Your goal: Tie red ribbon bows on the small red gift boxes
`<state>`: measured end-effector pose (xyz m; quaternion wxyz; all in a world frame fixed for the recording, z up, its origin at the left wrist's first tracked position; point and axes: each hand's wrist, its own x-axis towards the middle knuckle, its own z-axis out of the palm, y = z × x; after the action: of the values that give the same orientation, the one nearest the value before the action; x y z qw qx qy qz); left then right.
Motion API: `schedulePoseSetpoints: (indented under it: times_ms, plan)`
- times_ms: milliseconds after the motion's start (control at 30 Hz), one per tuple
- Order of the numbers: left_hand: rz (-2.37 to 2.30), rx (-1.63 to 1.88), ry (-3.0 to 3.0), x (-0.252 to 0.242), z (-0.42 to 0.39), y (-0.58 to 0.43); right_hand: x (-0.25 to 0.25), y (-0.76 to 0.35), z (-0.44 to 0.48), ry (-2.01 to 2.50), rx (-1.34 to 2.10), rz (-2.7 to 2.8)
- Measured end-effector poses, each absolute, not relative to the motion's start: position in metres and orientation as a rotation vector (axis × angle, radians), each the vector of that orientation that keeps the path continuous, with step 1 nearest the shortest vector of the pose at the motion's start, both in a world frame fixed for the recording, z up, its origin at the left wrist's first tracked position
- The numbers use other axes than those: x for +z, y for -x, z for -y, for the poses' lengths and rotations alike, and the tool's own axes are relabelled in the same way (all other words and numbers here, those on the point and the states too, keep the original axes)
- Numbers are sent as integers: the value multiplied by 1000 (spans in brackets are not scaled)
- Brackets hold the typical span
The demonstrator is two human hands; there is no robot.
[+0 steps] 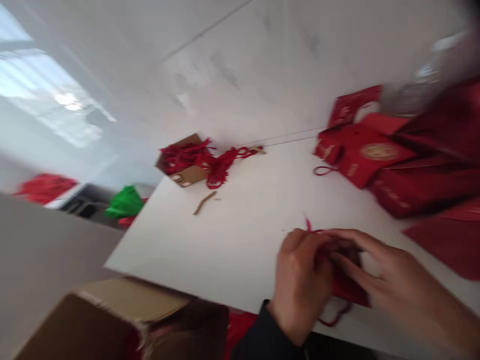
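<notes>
A small red bag (348, 289) is between my two hands, just above the front part of the white table (247, 240). My left hand (302, 277) is closed on its upper part, with the fingers curled in. From the other side my right hand (382, 270) pinches the same bag, thumb and fingers near the top. A red cord (337, 317) hangs in a loop below the bag, and a thin red end sticks up beyond the left knuckles. Motion blur and the fingers hide the bag's top.
Red bags with gold print (378, 152) are heaped at right. A small cardboard box (191, 176) of red cords (221, 167) stands at the far left corner, near a brown strip (204, 202). Below the table's edge sits an open carton (131, 300). A green bundle (125, 202) lies beyond.
</notes>
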<state>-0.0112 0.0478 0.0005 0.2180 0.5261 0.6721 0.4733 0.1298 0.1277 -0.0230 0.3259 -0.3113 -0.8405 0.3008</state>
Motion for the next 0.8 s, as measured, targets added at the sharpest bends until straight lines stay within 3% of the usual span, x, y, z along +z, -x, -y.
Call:
schedulePoseSetpoints:
  times_ms: [300, 800]
  plan:
    - [-2037, 1389, -1742, -16, -53, 8, 10, -129, -126, 956, 1289, 2128]
    - [-2075, 1529, -1802, -23, -47, 12, 21, -131, -135, 994, 1208, 2257]
